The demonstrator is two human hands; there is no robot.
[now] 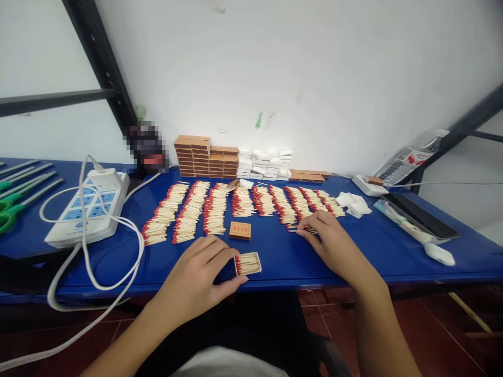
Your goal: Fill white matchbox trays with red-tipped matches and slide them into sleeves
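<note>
My left hand (206, 269) grips a white inner matchbox tray (260, 264) at the table's front edge, thumb below and fingers at its left end. Red-tipped matches (247, 263) lie in that tray. Just behind it rests an orange matchbox cover (240, 230) with printed characters. To the right, my right hand (324, 235) has its fingertips pinched together on a few matches (293, 228) at the near end of a row. Several slanted rows of loose matches (192, 212) spread across the blue table (275, 246).
Stacked brown matchboxes (206, 159) and white trays (265, 165) line the wall. A power strip (88, 209) with looping white cable (137, 256) sits left, near green-handled scissors (10, 214). A phone (418, 214), packaged toothbrush-like item (412, 230) and plastic bottle (411, 157) lie right.
</note>
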